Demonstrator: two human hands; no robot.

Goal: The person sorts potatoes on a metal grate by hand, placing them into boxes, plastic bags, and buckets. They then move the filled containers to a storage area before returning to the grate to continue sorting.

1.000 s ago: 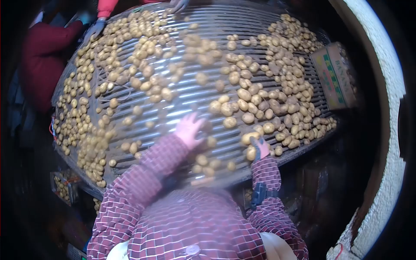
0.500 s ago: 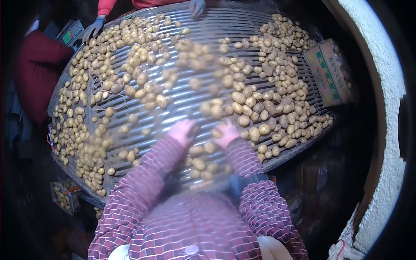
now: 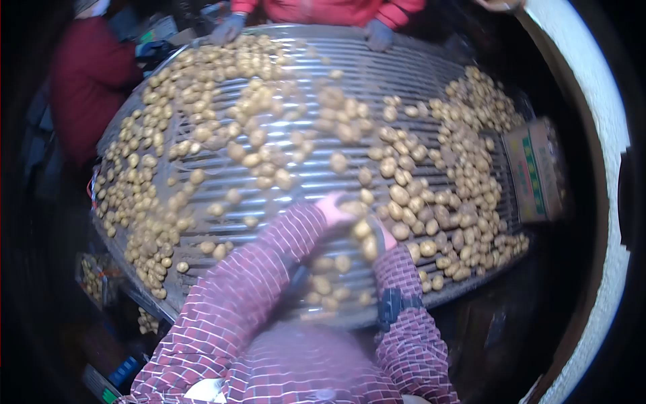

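On the near half of the rack [image 3: 397,75], the left hand [image 3: 332,209] and right hand [image 3: 385,236] faced each other with potatoes [image 3: 362,229] between them, apparently so none rolled aside, though blur left me unable to tell whether either's fingers gripped any.

A few potatoes [image 3: 362,229], round to oval and yellowish tan, sit partly blurred between the left hand [image 3: 332,209] and the right hand [image 3: 387,237]; whether they are gripped cannot be told. Many more lie loose on the slatted bench [image 3: 404,81], crowded thickly along its left and right sides, some browner, with a small group near the closest edge.
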